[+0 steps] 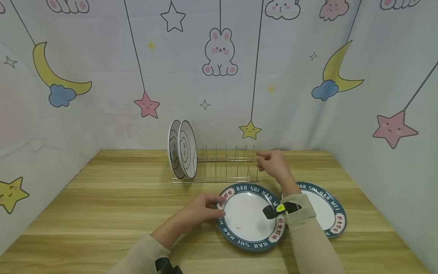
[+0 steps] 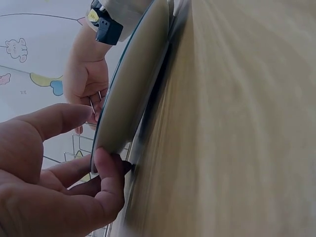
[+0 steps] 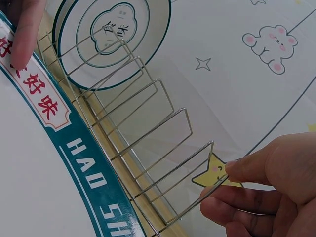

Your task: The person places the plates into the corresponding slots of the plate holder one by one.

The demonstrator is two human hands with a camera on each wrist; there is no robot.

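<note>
My left hand [image 1: 202, 211] grips the left rim of a plate [image 1: 249, 220] with a white middle and a teal lettered border. In the left wrist view its fingers [image 2: 109, 173] curl under the rim and the thumb lies on the upper side; the plate's near edge is raised off the table. My right hand [image 1: 275, 165] pinches the right end wire of a metal dish rack [image 1: 227, 178] between thumb and forefinger, plain in the right wrist view. Two white plates [image 1: 187, 150] with thin dark rims stand upright in the rack's left slots.
A second teal-bordered plate [image 1: 337, 209] lies on the wooden table [image 1: 102, 205] at the right, partly covered by the right forearm. Behind the rack hangs a white cloth [image 1: 287, 114] printed with stars, moons and rabbits; similar cloth lines both sides.
</note>
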